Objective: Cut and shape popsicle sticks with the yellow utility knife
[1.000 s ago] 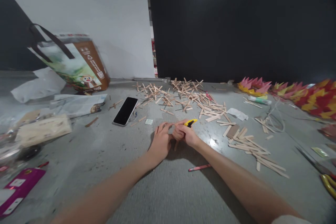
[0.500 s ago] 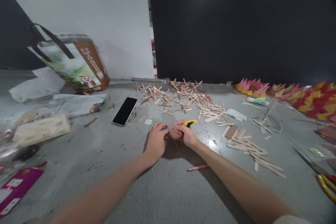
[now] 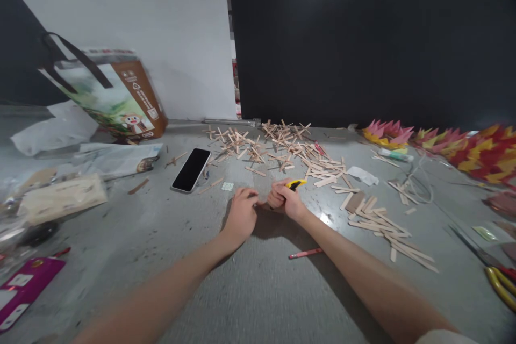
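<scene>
- Your right hand [image 3: 287, 201] is closed around a yellow utility knife [image 3: 295, 184]; its black-tipped nose pokes out past the knuckles, pointing up and to the right, away from you.
- Your left hand [image 3: 241, 212] rests palm-down on the grey table [image 3: 258, 290], fingers curled toward the right hand. Something thin seems pinned between the two hands (probably a wooden stick, but it is too small and too hidden to be sure), so you cannot tell whether the left hand actually grips anything.
- The two hands sit just beside each other, almost touching at the fingertips; the knife lies on the right side of that gap, with its long axis slanting away from your body.
- Loose flat sticks [image 3: 387, 228] lie to the right, nearer your right hand; the heap of crossed sticks [image 3: 278, 145] lies beyond both hands, toward the far edge.
- A phone [image 3: 191, 170] lies up and left of the left hand, well apart from it.
- A red pencil [image 3: 305, 252] lies on the table near your right forearm.
- Open bare surface spreads between the hands and your body; scissors [image 3: 500, 282] sit far right.
</scene>
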Available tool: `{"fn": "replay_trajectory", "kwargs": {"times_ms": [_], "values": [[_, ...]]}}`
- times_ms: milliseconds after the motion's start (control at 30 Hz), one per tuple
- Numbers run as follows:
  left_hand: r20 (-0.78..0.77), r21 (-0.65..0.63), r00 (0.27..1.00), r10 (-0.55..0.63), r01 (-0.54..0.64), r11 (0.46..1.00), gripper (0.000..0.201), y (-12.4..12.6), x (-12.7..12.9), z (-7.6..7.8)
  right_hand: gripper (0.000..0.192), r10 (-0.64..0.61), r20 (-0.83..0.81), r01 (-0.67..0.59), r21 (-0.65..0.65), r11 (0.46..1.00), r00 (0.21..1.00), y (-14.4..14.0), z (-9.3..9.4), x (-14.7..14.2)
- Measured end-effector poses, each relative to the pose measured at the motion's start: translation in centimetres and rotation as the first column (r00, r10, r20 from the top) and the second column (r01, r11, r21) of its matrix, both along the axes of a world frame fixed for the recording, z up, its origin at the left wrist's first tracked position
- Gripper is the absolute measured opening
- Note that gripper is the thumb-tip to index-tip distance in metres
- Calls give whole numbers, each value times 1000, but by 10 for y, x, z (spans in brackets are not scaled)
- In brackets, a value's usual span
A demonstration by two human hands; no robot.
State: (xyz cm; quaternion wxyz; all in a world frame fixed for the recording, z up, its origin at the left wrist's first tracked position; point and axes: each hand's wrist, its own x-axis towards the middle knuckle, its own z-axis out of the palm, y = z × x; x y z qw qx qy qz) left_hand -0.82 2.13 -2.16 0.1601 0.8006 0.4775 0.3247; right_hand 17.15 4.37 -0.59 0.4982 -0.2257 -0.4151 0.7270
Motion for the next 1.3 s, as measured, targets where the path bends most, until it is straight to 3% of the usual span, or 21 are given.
{"fn": "replay_trajectory", "kwargs": {"times_ms": [333,567,867,1133,1300], "values": [[-30,-190,1000,-9,3,982,42,-2,4,11,54,-85,-4,84,136,987,996,3,2,4],[-18,-222,980,-197,188,957,42,-11,10,9,55,-123,-5,123,124,985,992,4,1,7],[5,-143,1000,25,-24,990,37,-10,11,13,55,-120,-6,120,90,989,993,7,0,9],[57,-162,998,-21,30,986,43,-8,9,9,51,-121,-28,123,69,990,992,8,-1,11],[31,-163,999,29,-23,986,43,-12,10,11,53,-120,-34,122,65,990,992,9,-2,13]]}}
